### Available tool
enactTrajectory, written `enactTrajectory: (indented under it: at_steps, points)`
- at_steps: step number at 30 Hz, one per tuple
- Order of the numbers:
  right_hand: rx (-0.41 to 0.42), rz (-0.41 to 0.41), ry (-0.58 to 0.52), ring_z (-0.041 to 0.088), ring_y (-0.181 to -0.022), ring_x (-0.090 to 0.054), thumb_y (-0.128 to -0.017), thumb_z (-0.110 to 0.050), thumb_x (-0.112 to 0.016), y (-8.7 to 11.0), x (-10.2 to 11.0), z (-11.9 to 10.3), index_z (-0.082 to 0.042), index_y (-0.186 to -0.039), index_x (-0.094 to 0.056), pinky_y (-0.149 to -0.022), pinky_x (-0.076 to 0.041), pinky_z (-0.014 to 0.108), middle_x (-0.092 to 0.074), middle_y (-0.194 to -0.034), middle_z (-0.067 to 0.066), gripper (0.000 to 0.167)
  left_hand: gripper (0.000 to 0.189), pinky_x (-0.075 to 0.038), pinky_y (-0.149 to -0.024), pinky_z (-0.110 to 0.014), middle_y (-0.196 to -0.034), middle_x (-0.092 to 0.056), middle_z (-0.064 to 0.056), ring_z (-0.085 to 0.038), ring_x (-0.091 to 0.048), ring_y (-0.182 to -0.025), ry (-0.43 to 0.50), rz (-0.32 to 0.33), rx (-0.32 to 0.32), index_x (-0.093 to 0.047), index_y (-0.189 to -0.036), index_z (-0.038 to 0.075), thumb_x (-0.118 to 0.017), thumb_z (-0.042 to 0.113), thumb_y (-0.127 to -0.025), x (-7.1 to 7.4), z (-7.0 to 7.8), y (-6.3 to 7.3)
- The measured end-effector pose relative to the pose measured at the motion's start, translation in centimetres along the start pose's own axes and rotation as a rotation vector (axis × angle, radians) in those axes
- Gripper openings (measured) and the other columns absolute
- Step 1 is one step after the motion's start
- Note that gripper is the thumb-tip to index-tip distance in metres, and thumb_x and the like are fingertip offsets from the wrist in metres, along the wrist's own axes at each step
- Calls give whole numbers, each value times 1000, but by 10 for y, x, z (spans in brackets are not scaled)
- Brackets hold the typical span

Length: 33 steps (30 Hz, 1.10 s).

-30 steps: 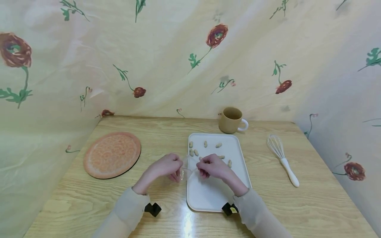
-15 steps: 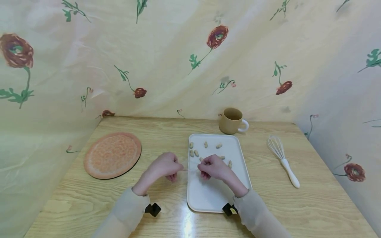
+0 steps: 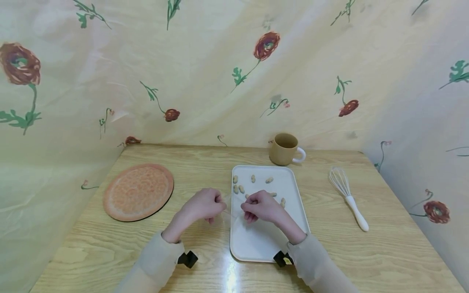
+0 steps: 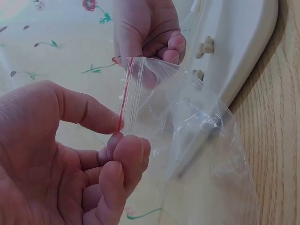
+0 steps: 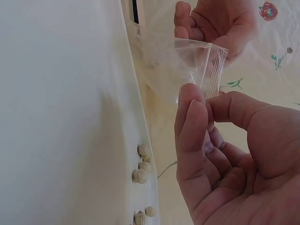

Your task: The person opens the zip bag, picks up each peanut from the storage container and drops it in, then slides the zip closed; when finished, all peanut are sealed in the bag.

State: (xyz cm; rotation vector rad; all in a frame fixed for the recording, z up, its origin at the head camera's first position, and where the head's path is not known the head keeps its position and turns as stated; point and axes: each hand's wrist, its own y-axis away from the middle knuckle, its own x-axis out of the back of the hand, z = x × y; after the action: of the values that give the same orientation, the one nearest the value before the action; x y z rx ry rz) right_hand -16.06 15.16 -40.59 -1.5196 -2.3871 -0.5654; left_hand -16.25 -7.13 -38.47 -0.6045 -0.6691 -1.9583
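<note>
A clear zip-lock bag (image 4: 206, 126) with a red line along its seal is stretched between both hands. At one end of the seal, my left hand (image 3: 205, 204) pinches the bag between thumb and fingertips. My right hand (image 3: 261, 206) pinches the opposite top corner, over the white tray's left half. The bag looks flat and see-through, its body hanging off the seal in the left wrist view. On the tray (image 3: 256, 244), several peanuts in their shells (image 3: 269, 180) lie scattered toward the back, one partly hidden behind my right hand.
Behind the tray stands a tan mug (image 3: 281, 150) with a white handle. A whisk (image 3: 353, 205) lies to the right, and a round orange-pink mat (image 3: 139, 192) to the left. Floral cloth (image 3: 205, 73) hangs behind the wooden table (image 3: 198, 268).
Both hands stay nearly in place. The bag's top edge, held between them, has changed its slant slightly, and the left hand's lower fingers have shifted a little.
</note>
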Motion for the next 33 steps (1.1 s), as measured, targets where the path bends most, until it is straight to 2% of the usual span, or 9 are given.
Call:
enactTrajectory:
  at_steps: [7, 11, 14, 16, 19, 21, 23, 26, 33]
  points:
    - [14, -2, -18, 15, -56, -65, -93, -8, -63, 0, -1, 0, 6, -74, -67, -55, -56, 30, -67, -63, 8, 23, 11, -44, -49, -29, -65, -58, -3, -18, -60, -51, 32, 9, -69, -57, -81, 9, -57, 12, -91, -1, 0, -3]
    - [14, -10, -23, 15, -55, -65, -93, -8, -62, -1, 0, 2, 5, -73, -66, -55, -56, 30, -67, -63, 7, 23, 3, -46, -56, -29, -76, -60, -1, -16, -58, -63, 43, 60, -150, -59, -92, 8, -57, 6, -91, -1, 1, -5]
    - [16, -13, -23, 15, -56, -65, -93, -8, -62, -1, 0, 3, 5, -74, -66, -56, -56, 30, -67, -63, 7, 24, 27, -49, -72, -34, -98, -61, -7, -21, -58, -86, 14, 85, -219, -56, -109, 4, -58, -4, -83, -2, -1, -8]
    - [18, -15, -22, 15, -56, -65, -93, -8, -62, -1, 1, 3, 6, -74, -66, -56, -56, 30, -67, -63, 7, 24, 50, -48, -87, -40, -117, -58, -13, -27, -55, -106, -35, 68, -266, -49, -125, 1, -63, -6, -78, -3, -3, -9]
    - [20, -16, -21, 15, -56, -65, -94, -8, -63, 0, 1, 2, 5, -74, -66, -56, -56, 30, -67, -63, 8, 24, 82, -35, -109, -48, -144, -42, -20, -33, -40, -134, -157, 15, -310, -32, -146, 0, -77, 9, -78, -8, -8, -10]
    - [22, -16, -18, 15, -56, -65, -94, -9, -63, 0, 1, 2, 4, -74, -66, -56, -56, 30, -67, -64, 8, 24, 102, -26, -114, -51, -154, -32, -20, -34, -30, -143, -238, -13, -327, -22, -153, 1, -84, 31, -78, -13, -12, -10]
    - [25, -17, -11, 15, -56, -65, -94, -9, -63, 0, 1, 2, 3, -74, -66, -56, -56, 30, -67, -64, 8, 24, 115, -21, -116, -52, -159, -25, -19, -35, -22, -146, -297, -25, -326, -16, -156, 3, -84, 49, -76, -18, -15, -10]
    - [32, -21, 5, 15, -57, -64, -95, -9, -62, -1, 0, 4, 3, -74, -66, -56, -56, 30, -67, -64, 8, 25, 122, -20, -117, -52, -160, -25, -17, -34, -20, -147, -346, -24, -325, -16, -157, 4, -83, 59, -71, -22, -19, -12]
    - [50, -42, 31, 15, -57, -64, -96, -7, -60, -3, -2, 6, 5, -75, -66, -56, -56, 32, -67, -64, 11, 25, 120, -24, -115, -52, -157, -31, -18, -34, -27, -144, -361, -43, -334, -20, -156, 2, -82, 62, -71, -26, -23, -13]
